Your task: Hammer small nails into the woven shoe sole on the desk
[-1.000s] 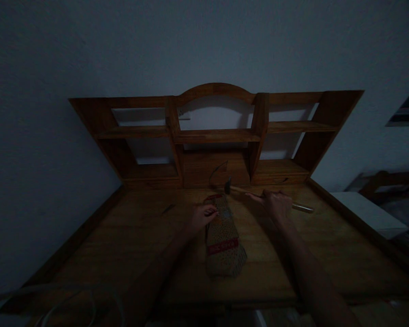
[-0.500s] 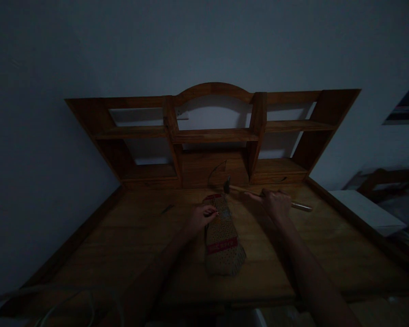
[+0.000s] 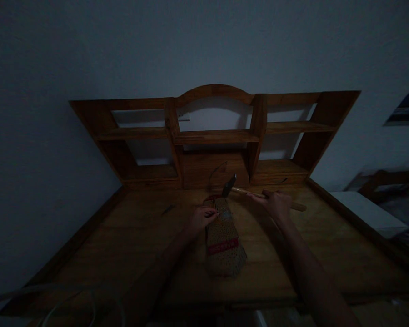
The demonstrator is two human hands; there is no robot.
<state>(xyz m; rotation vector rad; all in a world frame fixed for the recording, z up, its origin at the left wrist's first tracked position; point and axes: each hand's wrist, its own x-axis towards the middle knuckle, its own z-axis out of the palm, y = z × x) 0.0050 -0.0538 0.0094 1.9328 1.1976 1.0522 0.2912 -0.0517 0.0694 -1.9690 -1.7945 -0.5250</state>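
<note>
My right hand [image 3: 277,203] is wrapped round the wooden handle of a hammer [image 3: 245,192]. The dark hammer head [image 3: 229,185] is raised just above the far end of a tan, dotted mat-like piece [image 3: 221,231] with red bands and a frayed edge. Over the mat's left side, my left hand [image 3: 204,215] is closed in a pinch. Something tiny shows at its fingertips, too small and dim to name. The mat lies lengthwise on the wooden desk [image 3: 150,245].
A wooden shelf unit [image 3: 214,136] with several compartments stands along the desk's back edge. Left of the mat is a small dark mark or thin object [image 3: 168,209]. A white surface [image 3: 368,211] and a wooden chair back [image 3: 391,179] are at the right. Pale cords [image 3: 68,304] cross the lower left.
The hammer head has tilted and shifted slightly right, and the handle's far end has dipped. My left hand keeps its pinch over the mat. The view has moved a little.
</note>
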